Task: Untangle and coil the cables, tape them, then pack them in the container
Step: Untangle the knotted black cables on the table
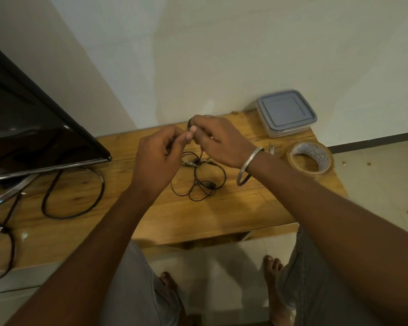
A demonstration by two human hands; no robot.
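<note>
Mid-frame, your left hand (159, 154) and right hand (218, 140) both pinch the thin black cable (198, 184), its tangle lying on the wooden table (222, 212). Right of frame: lidded container (286, 112) and tape roll (311, 158), print unreadable. White wall (222, 55) behind.

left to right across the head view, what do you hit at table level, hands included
flat black screen → thick black cable loop → left hand → right hand → clear plastic container with grey lid → roll of clear tape. thin black tangled cable left out: it overlaps both hands.
</note>
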